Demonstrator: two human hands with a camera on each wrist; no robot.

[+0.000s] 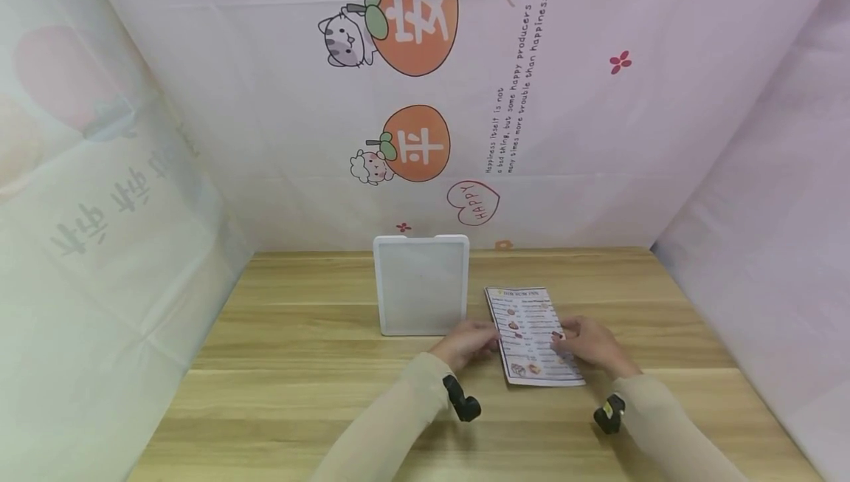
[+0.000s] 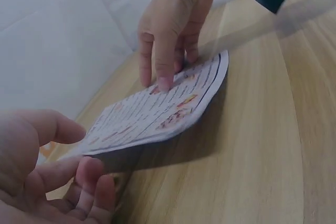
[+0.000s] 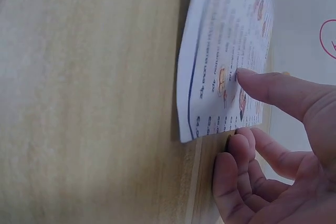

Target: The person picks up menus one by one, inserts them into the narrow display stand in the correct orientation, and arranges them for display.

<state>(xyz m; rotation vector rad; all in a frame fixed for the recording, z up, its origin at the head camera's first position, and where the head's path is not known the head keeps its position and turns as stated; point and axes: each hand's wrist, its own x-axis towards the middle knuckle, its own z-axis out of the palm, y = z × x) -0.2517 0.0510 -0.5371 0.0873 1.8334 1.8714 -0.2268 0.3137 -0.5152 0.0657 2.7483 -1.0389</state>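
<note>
While left fingers (image 1: 479, 333) and right fingers (image 1: 579, 346) pinch the printed sheet (image 1: 530, 331), its smallest lettering blurs.

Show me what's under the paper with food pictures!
Under the raised edge of the paper, the wooden table shows, in shadow. Farther in, the paper covers everything.

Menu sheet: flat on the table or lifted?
Lifted, at least along one edge: the left wrist view shows a shaded gap between the menu sheet and the table.
</note>
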